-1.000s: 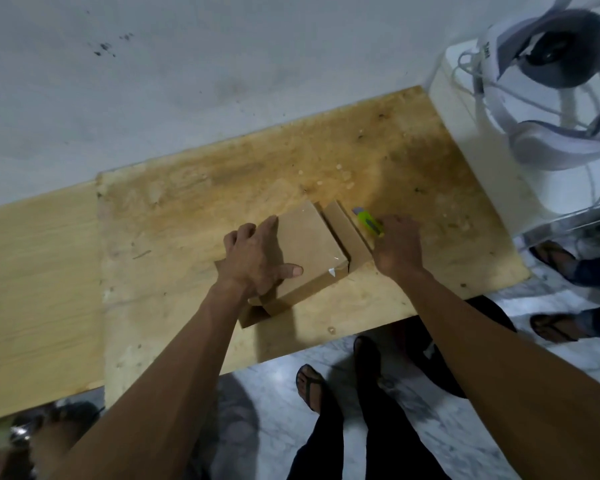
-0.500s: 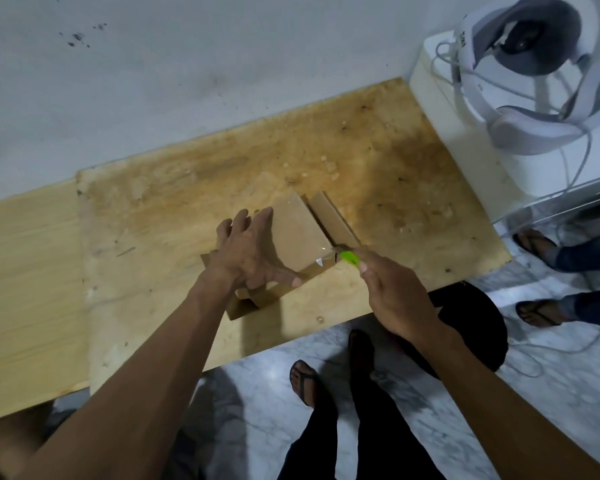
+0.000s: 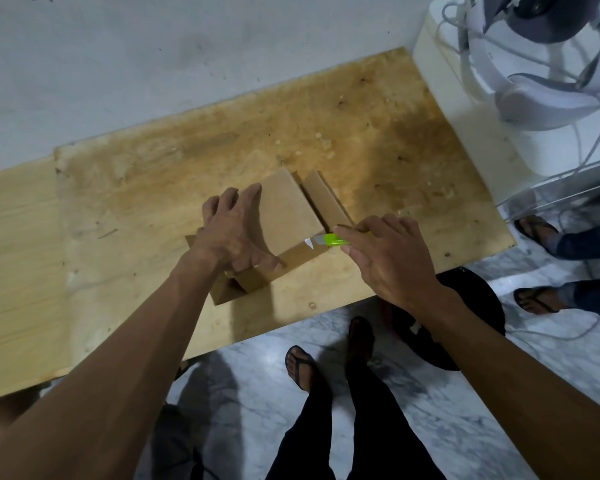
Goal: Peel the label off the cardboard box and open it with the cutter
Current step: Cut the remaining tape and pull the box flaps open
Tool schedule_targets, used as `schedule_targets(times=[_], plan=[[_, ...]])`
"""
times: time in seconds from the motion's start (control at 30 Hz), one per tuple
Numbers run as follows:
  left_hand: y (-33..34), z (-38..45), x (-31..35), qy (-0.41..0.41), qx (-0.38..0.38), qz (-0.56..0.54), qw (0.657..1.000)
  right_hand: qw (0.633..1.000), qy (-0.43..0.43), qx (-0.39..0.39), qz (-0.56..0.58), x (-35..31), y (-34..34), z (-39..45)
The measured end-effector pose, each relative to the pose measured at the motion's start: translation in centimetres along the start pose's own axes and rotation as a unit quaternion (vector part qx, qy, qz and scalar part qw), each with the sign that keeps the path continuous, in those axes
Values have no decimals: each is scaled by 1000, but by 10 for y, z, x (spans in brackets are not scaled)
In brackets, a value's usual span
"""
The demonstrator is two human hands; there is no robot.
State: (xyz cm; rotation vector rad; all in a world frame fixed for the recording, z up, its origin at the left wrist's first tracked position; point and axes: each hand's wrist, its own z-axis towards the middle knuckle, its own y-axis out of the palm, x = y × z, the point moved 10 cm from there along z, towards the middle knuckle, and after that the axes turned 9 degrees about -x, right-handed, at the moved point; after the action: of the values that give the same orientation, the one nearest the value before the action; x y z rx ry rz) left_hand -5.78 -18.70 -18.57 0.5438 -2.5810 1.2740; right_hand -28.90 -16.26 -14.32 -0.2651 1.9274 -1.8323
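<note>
A small brown cardboard box (image 3: 286, 211) stands on the stained wooden board (image 3: 378, 140), with one flap sticking up on its right side and another lying out at its lower left. My left hand (image 3: 234, 233) presses flat on the box's top, thumb down the near face. My right hand (image 3: 392, 261) grips a lime-green cutter (image 3: 333, 240) whose short blade touches the box's near right corner, beside a small white scrap of label.
A white case (image 3: 471, 109) carrying a white headset and cables sits at the board's right end. A paler wooden plank (image 3: 14, 271) adjoins on the left. Below the table edge are my legs, a dark round object and another person's sandalled feet.
My right hand came back from the far right side of the box to its near right corner, bringing the cutter's blade against that corner. My left hand stayed on the box.
</note>
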Motion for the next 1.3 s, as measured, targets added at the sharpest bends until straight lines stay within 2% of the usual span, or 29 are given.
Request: schedule_targets(times=[0.23,0.97,1.3], plan=[[-3,0,2,6,-4,1,1000,998,-4,-54,-16,-4,9,9],[-6,-2,7,24,17,5,1000,997,-1,-8,-83,-10,-9,13],[-4,-2,5,14,32,-10,999,993,62,-27,-101,14,-20,18]])
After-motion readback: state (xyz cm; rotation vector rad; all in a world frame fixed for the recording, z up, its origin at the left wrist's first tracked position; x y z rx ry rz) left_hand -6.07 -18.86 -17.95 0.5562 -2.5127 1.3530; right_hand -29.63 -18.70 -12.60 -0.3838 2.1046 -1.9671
